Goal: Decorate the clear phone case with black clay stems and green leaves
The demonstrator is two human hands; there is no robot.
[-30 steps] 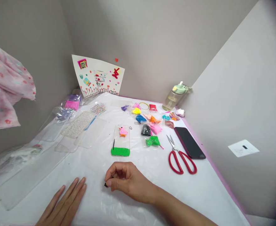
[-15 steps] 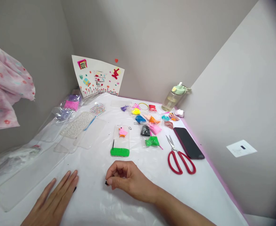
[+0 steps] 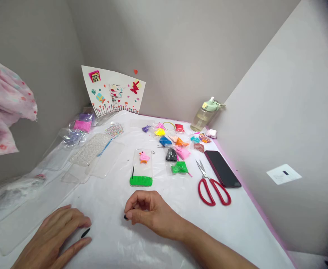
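My right hand (image 3: 145,213) is pinched on a small bit of black clay (image 3: 126,216) close above the white tabletop. My left hand (image 3: 56,233) rests at the lower left, thumb and fingers apart. A thin black clay strip (image 3: 85,232) lies on the table between its thumb and forefinger, not gripped. Just beyond my right hand lies a clear phone case (image 3: 148,170) with a pink clay bird (image 3: 144,157), a green clay band (image 3: 141,181) along its near end and an upright black strip (image 3: 133,172) at its left.
Red-handled scissors (image 3: 207,188) and a phone (image 3: 222,169) lie on the right. Several clay packets, including black (image 3: 171,154) and green (image 3: 180,167), lie beyond the case. Clear sheets (image 3: 105,162) spread at left; a bottle (image 3: 203,116) stands at the back.
My left hand has lifted from lying flat over the black strip and bent its fingers, uncovering the strip. My right hand keeps its pinch in nearly the same place. The view shifted slightly.
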